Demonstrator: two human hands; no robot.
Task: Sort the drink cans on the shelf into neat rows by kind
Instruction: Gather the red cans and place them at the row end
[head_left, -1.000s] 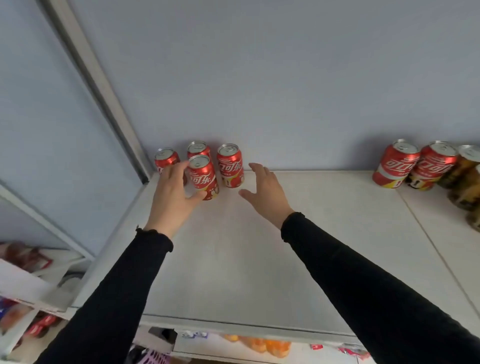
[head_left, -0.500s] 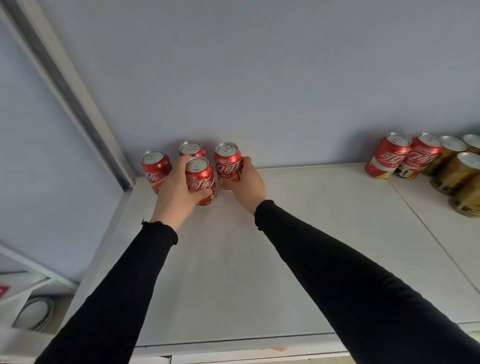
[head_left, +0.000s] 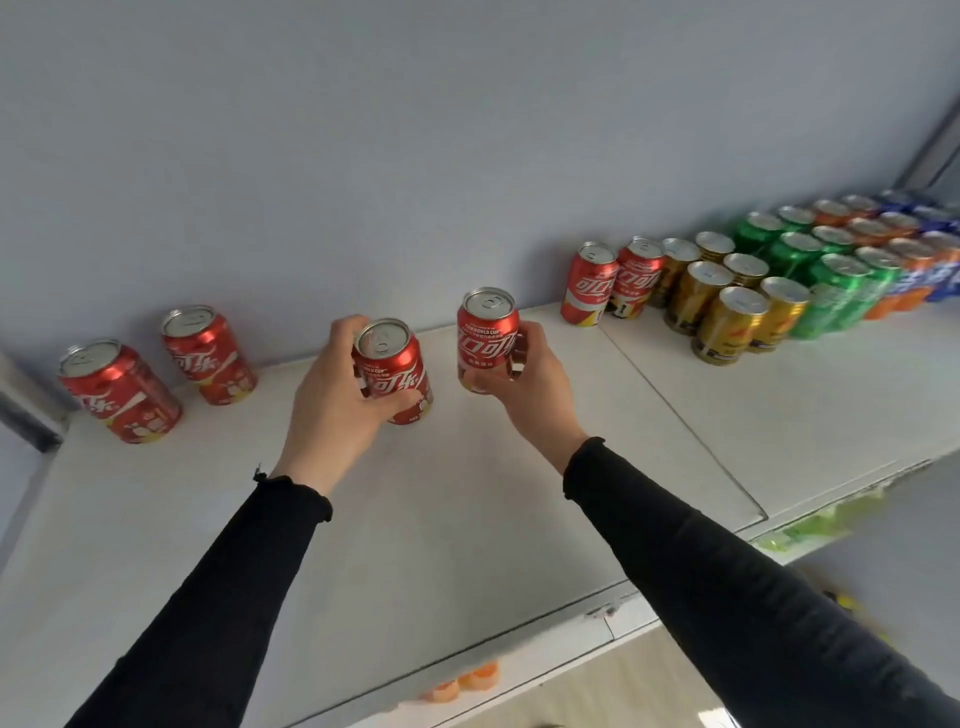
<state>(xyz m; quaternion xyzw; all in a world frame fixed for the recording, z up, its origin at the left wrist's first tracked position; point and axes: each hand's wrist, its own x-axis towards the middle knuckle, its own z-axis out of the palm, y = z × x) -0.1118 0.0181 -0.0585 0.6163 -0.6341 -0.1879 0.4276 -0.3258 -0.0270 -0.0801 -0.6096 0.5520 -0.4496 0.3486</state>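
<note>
White shelf (head_left: 467, 519) carries sorted cans; our left hand (head_left: 332, 410) grips one red can (head_left: 393, 370), our right hand (head_left: 530, 389) grips another red can (head_left: 487, 338).

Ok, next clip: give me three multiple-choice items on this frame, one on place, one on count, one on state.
1. Where do the gold cans stand?
A. right of the red pair at the wall
B. at the shelf's far left
C. in the hands

2. How many red cola cans are in view?
A. four
B. six
C. eight

3. What is the left hand doing?
A. resting flat on the shelf
B. gripping a red cola can
C. hanging idle

Key: 1 A, they sit between that pair and the green cans; 2 B, two left, two held, two right; 3 B, fingers curl round it, as the right hand grips another.
</note>
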